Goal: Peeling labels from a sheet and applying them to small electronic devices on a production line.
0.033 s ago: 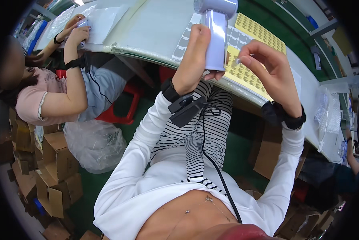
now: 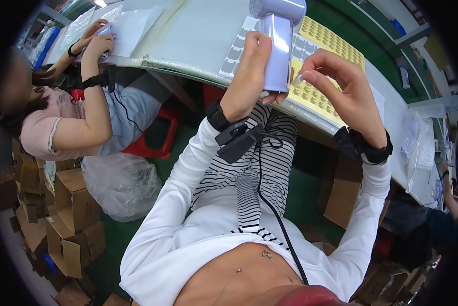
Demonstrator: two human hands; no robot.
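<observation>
Surface point(image 2: 198, 35) edge runs diagonally across upper frame; open room below it. Left hand point(image 2: 249, 76) clenched round pale lavender handheld fan point(image 2: 278, 46), top centre. Right hand point(image 2: 341, 89) pinches small sticker point(image 2: 299, 78) beside the fan, above yellow sticker sheet point(image 2: 331, 43).

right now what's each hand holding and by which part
The left hand grips the pale lilac handheld fan around its handle. The right hand pinches a small sticker by its edge.
</observation>
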